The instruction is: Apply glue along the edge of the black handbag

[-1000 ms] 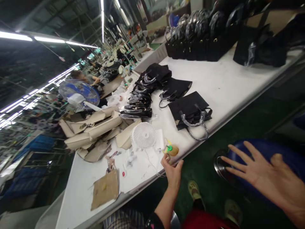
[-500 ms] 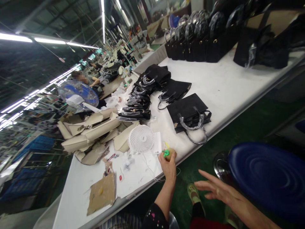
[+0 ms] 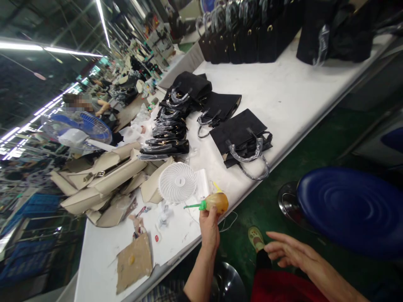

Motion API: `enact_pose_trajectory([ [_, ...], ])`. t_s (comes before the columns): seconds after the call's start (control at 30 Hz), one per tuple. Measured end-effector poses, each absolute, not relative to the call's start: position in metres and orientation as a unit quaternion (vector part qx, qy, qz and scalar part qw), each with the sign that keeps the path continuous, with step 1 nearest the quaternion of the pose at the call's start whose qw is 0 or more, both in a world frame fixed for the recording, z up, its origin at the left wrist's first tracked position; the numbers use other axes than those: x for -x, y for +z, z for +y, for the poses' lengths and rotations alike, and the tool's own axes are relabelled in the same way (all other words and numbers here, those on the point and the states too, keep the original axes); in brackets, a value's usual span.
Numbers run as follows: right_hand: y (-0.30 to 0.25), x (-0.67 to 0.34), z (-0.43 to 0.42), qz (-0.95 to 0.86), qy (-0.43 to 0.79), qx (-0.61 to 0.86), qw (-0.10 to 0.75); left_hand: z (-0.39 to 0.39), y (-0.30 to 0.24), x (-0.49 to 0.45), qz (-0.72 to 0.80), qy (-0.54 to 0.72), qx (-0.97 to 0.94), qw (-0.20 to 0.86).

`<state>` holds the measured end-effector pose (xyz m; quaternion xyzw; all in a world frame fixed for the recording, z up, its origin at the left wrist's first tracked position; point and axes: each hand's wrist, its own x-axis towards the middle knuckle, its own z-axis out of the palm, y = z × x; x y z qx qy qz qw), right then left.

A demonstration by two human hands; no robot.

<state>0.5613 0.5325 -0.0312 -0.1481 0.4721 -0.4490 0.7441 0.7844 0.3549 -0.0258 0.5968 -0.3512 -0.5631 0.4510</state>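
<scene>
In the head view the left hand (image 3: 209,226) is raised at the near edge of the white worktop (image 3: 292,96), its fingers (image 3: 211,211) closed around the amber body of a small squeeze bottle (image 3: 214,202); the bottle lies on its side in the grip, its long axis running roughly left to right, the green nozzle pointing left towards the small white fan (image 3: 178,182) that stands just beyond it on the worktop; the bottle thus sits above the fingers and at the worktop's edge, and the left hand is plainly the nearer one, since it holds it; the right hand (image 3: 288,251) hovers low over the lap, well apart from the bottle and off the worktop, its fingers loosely spread and holding nothing; a round blue stool (image 3: 349,209) stands on the green floor to the right of that hand; farther along the worktop a flat black handbag (image 3: 241,136) with wrapped handles lies near the edge, a stack of black handles (image 3: 171,134) lies behind the fan, beige bag panels (image 3: 103,176) are heaped to the left, and a brown scrap of card (image 3: 134,262) lies near the front corner; a blue floor fan (image 3: 82,130) stands beyond the beige heap; no label, brand or writing can be read on the bottle, the fan or the bags at this size.
</scene>
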Motion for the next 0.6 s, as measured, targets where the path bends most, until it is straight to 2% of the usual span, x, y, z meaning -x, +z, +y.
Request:
enact_pose_trajectory([
  [0.23, -0.026, -0.558, 0.542, 0.517, -0.450, 0.104, 0.720, 0.356, -0.009, -0.792, -0.274, -0.628, -0.534, 0.496],
  [0.6, -0.017, -0.557, 0.543, 0.588, -0.453, 0.093, 0.663, 0.343, -0.004, -0.805, -0.292, -0.665, -0.527, 0.442],
])
